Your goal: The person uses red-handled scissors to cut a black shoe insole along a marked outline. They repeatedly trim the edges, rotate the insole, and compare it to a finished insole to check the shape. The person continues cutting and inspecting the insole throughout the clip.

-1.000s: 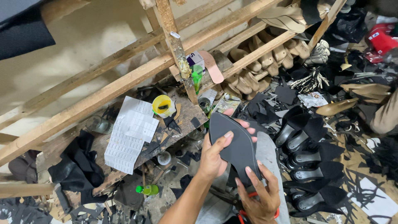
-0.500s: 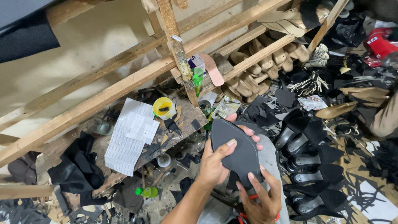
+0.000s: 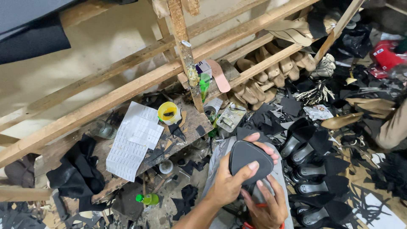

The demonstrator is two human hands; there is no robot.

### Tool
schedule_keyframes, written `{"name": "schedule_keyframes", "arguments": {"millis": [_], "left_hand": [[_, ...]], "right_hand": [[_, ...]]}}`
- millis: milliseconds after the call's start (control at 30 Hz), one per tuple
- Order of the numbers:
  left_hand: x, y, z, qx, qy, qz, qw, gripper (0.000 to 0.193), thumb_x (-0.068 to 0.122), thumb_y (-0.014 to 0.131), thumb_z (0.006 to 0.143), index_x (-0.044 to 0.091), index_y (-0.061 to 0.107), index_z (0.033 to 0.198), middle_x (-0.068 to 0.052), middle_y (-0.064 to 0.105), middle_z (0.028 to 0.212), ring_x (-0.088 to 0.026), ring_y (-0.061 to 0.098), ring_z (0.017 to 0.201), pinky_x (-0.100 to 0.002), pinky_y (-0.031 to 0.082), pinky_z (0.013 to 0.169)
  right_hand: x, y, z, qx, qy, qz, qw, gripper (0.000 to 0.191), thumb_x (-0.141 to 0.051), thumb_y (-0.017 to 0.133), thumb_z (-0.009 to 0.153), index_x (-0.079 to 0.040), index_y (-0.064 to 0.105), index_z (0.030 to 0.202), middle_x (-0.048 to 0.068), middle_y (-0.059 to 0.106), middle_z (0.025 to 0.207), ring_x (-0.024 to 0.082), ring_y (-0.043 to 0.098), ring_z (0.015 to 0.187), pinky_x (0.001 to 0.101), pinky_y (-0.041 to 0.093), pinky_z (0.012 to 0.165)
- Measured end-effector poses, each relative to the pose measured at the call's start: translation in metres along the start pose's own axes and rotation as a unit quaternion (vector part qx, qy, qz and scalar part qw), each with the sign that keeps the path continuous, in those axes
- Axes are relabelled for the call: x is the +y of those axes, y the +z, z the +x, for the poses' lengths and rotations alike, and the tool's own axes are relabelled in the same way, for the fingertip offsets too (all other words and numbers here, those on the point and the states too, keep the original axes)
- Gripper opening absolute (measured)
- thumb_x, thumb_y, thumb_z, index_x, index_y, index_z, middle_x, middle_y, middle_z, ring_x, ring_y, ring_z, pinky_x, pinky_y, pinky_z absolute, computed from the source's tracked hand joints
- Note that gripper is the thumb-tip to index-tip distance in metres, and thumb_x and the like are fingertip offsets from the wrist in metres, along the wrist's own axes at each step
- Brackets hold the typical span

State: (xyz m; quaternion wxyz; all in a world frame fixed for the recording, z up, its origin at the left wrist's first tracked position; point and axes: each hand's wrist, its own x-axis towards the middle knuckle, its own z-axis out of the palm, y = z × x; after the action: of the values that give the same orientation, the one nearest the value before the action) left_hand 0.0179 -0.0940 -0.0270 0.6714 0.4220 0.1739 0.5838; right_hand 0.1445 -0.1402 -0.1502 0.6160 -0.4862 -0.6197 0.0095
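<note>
Black shoe sole [image 3: 250, 161] sits over your lap, left hand [image 3: 227, 186] wrapped round its edge, right hand [image 3: 267, 203] fingers curled beneath. Looks like mid-fitting; next, press evenly, keep both grips.

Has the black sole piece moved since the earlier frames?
Yes. The black sole piece now lies lower and turned, farther from the yellow cup on the bench.

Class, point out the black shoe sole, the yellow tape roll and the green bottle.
black shoe sole [image 3: 248, 159], head view, on its upper face.
yellow tape roll [image 3: 168, 113], head view, on its rim.
green bottle [image 3: 148, 199], head view, on its body.
</note>
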Motion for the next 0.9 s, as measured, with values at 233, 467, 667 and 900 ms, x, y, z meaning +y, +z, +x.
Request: {"name": "schedule_keyframes", "arguments": {"millis": [233, 467, 667, 900], "left_hand": [[-0.003, 0.002, 0.0, -0.035, 0.037, -0.02, 0.998, 0.054, 0.007, 0.055, 0.104, -0.004, 0.036, 0.154, -0.018, 0.06, 0.132, -0.029, 0.06, 0.129, -0.045, 0.049, 0.117], [-0.001, 0.0, -0.001, -0.021, 0.025, 0.005, 0.999, 0.055, 0.01, 0.054, 0.105, -0.006, 0.035, 0.154, -0.019, 0.062, 0.13, -0.03, 0.062, 0.126, -0.044, 0.05, 0.113], [-0.004, -0.002, 0.0, 0.002, 0.005, -0.026, 1.0, 0.061, 0.011, 0.055, 0.103, -0.007, 0.03, 0.156, -0.021, 0.062, 0.13, -0.032, 0.064, 0.123, -0.046, 0.052, 0.11], [-0.005, -0.007, 0.006, 0.041, 0.0, -0.142, 0.989, 0.067, 0.01, 0.055, 0.1, 0.002, 0.025, 0.159, -0.025, 0.058, 0.13, -0.041, 0.064, 0.12, -0.057, 0.054, 0.104]], "right_hand": [[-0.004, 0.01, -0.007, 0.045, 0.038, 0.032, 0.998, 0.056, -0.004, 0.089, 0.064, -0.001, 0.063, 0.114, 0.026, 0.064, 0.125, 0.033, 0.071, 0.11, 0.0398, 0.059, 0.096], [-0.005, 0.005, -0.009, 0.02, 0.042, 0.02, 0.999, 0.057, -0.002, 0.088, 0.064, -0.002, 0.062, 0.116, 0.026, 0.063, 0.125, 0.033, 0.071, 0.11, 0.0396, 0.06, 0.095], [-0.005, 0.004, -0.006, 0.021, 0.042, 0.015, 0.999, 0.054, -0.003, 0.089, 0.064, -0.004, 0.064, 0.111, 0.024, 0.064, 0.123, 0.032, 0.071, 0.106, 0.0381, 0.06, 0.089], [-0.015, -0.006, 0.005, 0.009, -0.011, -0.049, 0.999, 0.05, -0.007, 0.088, 0.065, -0.005, 0.065, 0.109, 0.021, 0.064, 0.123, 0.037, 0.068, 0.108, 0.0422, 0.057, 0.092]]}}
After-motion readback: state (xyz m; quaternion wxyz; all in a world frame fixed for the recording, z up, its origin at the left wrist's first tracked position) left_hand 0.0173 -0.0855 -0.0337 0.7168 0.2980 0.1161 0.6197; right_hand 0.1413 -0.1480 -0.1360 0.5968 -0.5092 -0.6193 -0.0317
